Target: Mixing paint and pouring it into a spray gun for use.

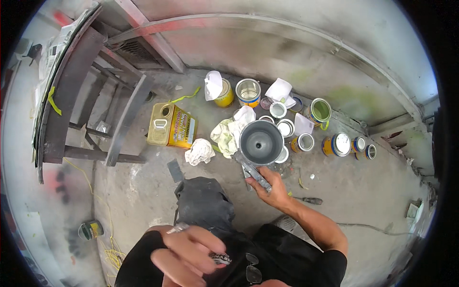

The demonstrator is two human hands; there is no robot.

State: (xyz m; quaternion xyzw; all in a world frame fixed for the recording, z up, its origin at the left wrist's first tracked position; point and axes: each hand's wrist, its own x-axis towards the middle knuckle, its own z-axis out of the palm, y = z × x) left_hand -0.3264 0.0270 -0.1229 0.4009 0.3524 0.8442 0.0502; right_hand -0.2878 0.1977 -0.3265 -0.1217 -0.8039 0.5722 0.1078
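My right hand (267, 186) is closed round the handle of a spray gun (262, 143), whose grey, round cup is uncovered. Looking down into the cup, I see a dark hole at its bottom. Close to my chest, my left hand (189, 251) is raised with its fingers curled and partly smeared. A small whitish, shiny bit shows at its edge, but I cannot make out what the fingers hold. Just beyond the gun lie crumpled pale rags (224, 136) and a white cloth (200, 151). Several open paint cans, among them a tall silver-rimmed can (248, 91), stand past them.
A yellow rectangular solvent tin (171, 125) stands left of the rags. Further left is a dark wooden stand (71, 95) with papers on top. More cans (337, 144) line the wall at right. A screwdriver-like tool (308, 200) and a cable (373, 226) lie on the floor.
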